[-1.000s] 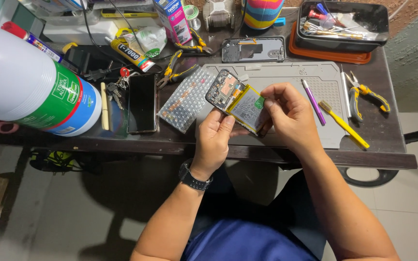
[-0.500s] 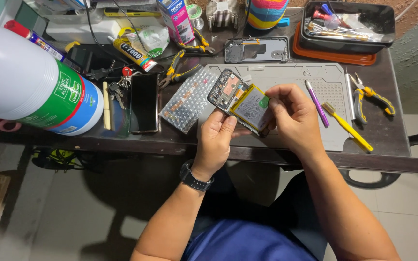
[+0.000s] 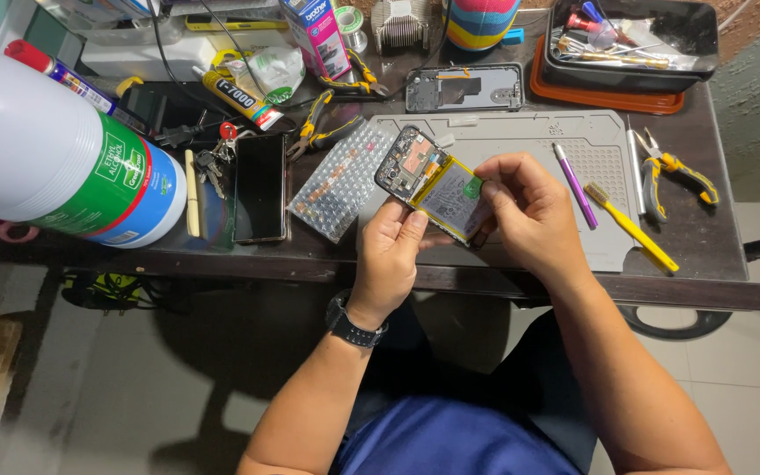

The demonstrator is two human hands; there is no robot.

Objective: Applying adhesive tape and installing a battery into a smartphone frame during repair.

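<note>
I hold an opened phone (image 3: 415,171), back cover off, over the front of a grey work mat (image 3: 521,141). Its circuit board shows at the far end and a pale battery with yellow edging (image 3: 447,199) fills the near end. My left hand (image 3: 395,259), with a black watch on the wrist, grips the phone's near left edge, thumb on the battery. My right hand (image 3: 529,215) holds the phone's right side, with thumb and forefinger pinching a small green tab (image 3: 472,186) on the battery.
On the dark desk: a bubble-wrap piece (image 3: 340,180), a black phone lying flat (image 3: 260,186), keys (image 3: 213,158), a glue tube (image 3: 237,97), pliers (image 3: 670,167), a yellow brush (image 3: 631,229), a purple pen (image 3: 575,185), another opened phone (image 3: 464,88), a black tool tray (image 3: 631,40). A big white bottle (image 3: 54,154) looms left.
The view has shifted slightly. My hands keep the phone in about the same place, and my right fingers have closed in on the green tab on the battery.
</note>
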